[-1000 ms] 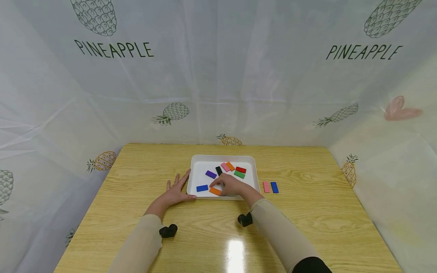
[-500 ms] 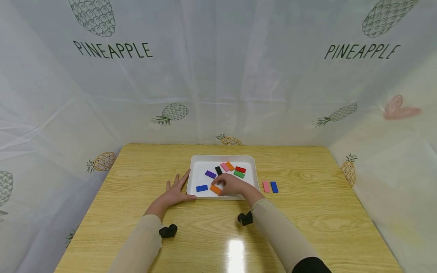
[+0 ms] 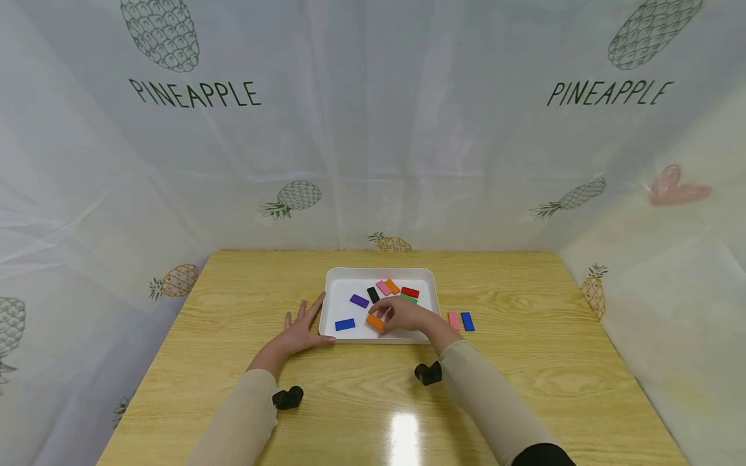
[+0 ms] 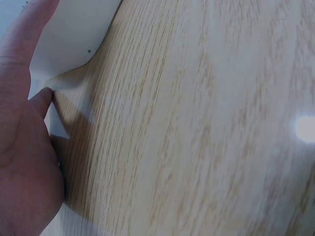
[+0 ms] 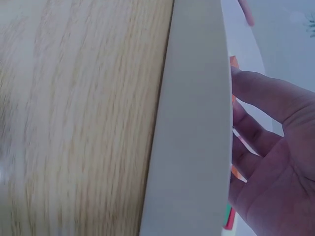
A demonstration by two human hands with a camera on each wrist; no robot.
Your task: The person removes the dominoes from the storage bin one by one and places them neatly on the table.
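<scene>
In the head view a white tray [image 3: 344, 275] lies on the table with several coloured flat blocks in it. My right hand [image 3: 405, 314] pinches an orange block [image 3: 375, 321] between thumb and fingers, over the near part of the tray. Seen from the right wrist, the tray's near wall [image 5: 192, 123] hides most of that block. Spread along the left side of the tray is my left hand [image 3: 300, 333], its fingers straight and its thumb at the near left corner. Left of the orange block lies a blue block [image 3: 345, 324].
Also in the tray are purple [image 3: 359, 301], black [image 3: 373, 295], pink [image 3: 383, 288], red [image 3: 410, 292] and green [image 3: 408, 298] blocks, plus a second orange block [image 3: 393, 286]. Right of the tray, a pink block [image 3: 453, 320] and a blue block [image 3: 468, 321] lie on the wooden table [image 3: 524, 362].
My right hand has moved a little to the right, and the orange block has turned slightly and moved with it. The left hand stays at the tray's edge.
</scene>
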